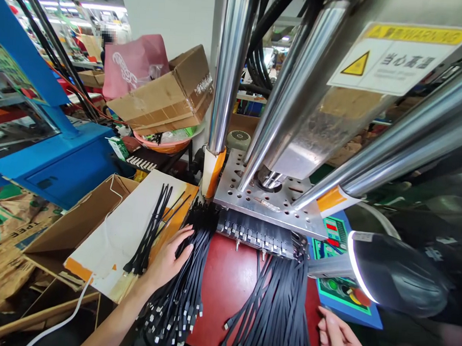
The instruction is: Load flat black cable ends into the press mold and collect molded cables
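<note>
My left hand (174, 254) lies on a thick bundle of black USB cables (190, 278), fingers stretched out and thumb apart, not closed around them. The bundle's metal plugs point toward me. At the lower right, my right hand (338, 336) has its fingers curled in beside the red work surface (220, 290); whatever they may hold is hidden. Between the hands, a metal mould (257, 233) carries a row of cable ends under the press plate (268, 200). A second bunch of black cables (282, 303) hangs forward from the mould's right part.
Several black cables (151, 236) lie on a white board (108, 249) at left, beside an open carton (83, 217). Shiny press columns (229, 76) rise ahead. A lamp (395, 272) with a bright rim and a blue control panel (335, 233) stand at right.
</note>
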Motion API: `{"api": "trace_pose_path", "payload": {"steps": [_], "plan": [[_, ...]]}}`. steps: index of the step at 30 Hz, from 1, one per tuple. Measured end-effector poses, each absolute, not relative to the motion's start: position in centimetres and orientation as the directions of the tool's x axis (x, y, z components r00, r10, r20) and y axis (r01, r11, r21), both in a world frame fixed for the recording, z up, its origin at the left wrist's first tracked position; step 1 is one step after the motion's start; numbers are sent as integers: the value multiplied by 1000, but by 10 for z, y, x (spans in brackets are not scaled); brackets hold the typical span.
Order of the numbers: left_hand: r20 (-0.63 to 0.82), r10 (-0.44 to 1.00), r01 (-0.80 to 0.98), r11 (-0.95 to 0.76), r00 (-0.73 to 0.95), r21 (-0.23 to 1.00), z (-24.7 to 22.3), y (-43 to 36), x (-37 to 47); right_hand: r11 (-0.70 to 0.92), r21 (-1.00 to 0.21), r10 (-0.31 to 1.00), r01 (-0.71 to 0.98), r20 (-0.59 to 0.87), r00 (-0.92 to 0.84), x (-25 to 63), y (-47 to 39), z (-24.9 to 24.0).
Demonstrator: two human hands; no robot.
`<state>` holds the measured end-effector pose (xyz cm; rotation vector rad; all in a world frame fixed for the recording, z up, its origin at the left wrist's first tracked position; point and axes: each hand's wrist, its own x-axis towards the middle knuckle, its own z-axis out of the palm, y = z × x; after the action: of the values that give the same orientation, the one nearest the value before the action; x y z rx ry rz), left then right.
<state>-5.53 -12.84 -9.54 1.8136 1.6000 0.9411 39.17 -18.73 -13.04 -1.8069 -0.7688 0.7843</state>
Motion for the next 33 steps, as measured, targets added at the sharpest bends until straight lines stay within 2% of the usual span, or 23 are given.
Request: {"api": "trace_pose_path", "payload": {"steps": [16,24,28,33], "plan": [[258,966,585,-218,14,782,-108,-125,-56,-295,-949,787,108,-177,591,389,-188,-129],[248,969,588,-206,10,782,-109,-125,-56,-293,-953,783,76,-194,590,385,-187,-125],[243,970,588,-200,6,784,-108,-125,-56,-309,-944,793,116,-188,580,384,-186,-120],[235,972,596,-199,17,778,-107,-125,-56,-358,-905,853,231,-217,474,386,-178,-107]]}}
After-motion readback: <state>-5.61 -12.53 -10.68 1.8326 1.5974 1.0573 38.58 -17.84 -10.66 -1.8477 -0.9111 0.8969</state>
